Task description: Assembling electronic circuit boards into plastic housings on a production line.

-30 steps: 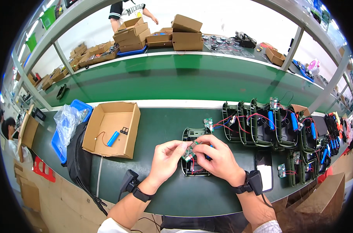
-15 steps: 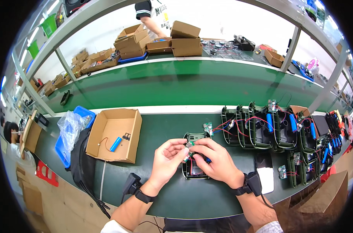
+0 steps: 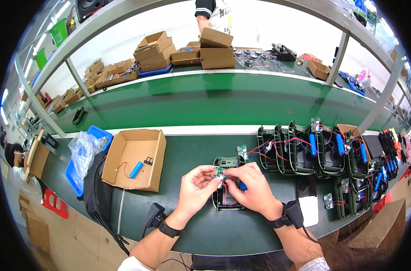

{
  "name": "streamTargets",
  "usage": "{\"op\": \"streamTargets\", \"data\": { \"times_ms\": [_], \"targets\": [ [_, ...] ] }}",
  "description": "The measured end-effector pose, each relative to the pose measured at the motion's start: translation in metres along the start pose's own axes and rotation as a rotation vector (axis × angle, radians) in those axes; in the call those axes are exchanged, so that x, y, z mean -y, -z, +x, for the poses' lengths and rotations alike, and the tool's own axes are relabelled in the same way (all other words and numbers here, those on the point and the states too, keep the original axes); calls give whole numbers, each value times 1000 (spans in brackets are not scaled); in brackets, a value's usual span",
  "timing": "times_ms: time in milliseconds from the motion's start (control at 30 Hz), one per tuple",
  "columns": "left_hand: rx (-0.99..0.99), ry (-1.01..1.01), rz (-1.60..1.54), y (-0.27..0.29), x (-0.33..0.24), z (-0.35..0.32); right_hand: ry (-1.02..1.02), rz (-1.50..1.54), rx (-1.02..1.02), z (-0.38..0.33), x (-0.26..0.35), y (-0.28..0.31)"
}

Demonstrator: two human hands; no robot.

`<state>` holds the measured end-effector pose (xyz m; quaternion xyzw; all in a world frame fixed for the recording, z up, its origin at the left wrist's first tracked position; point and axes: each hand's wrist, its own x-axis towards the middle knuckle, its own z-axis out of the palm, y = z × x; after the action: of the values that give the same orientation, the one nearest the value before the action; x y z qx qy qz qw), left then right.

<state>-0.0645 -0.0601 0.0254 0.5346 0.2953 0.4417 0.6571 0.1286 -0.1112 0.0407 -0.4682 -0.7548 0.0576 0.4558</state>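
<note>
In my left hand (image 3: 197, 189) a small green circuit board (image 3: 218, 172) is pinched between thumb and fingertips. My right hand (image 3: 253, 189) meets it from the other side with closed fingers at the board's edge; whatever they grip is hidden. Under both hands lies a dark green plastic housing (image 3: 229, 208), partly covered by them. Thin red wires (image 3: 225, 191) run down from the board into it. A bit of blue, probably a battery cell, shows beside the right fingers. Just behind the housing rests another green circuit board (image 3: 242, 151) on red wires.
Several similar housings (image 3: 300, 170) with blue cells and wires line the right side. At left stand a cardboard box (image 3: 134, 181) holding a blue cell (image 3: 136, 170), a blue tray (image 3: 74, 180) and a black bag (image 3: 97, 194). A phone-like white-and-black slab (image 3: 310, 208) lies right. A green conveyor belt (image 3: 187, 106) runs behind.
The board in my left hand has tilted so more of its face shows, and my fingers have shifted slightly. Across the belt, a person has moved to the right.
</note>
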Motion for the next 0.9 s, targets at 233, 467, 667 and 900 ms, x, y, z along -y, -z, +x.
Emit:
{"op": "streamTargets", "data": {
  "times_ms": [233,467,667,900],
  "targets": [
    [38,-18,-6,-1,1,-1,5,4,-40,1,4,1],
    [77,-61,21,4,10,0,20,34,-70,-2,2,-2],
    [80,-38,16,2,8,-3,43,33,-86,0,4,-2],
    [86,-3,11,4,8,-2,12,32,-52,1,5,2]
  ]
}}
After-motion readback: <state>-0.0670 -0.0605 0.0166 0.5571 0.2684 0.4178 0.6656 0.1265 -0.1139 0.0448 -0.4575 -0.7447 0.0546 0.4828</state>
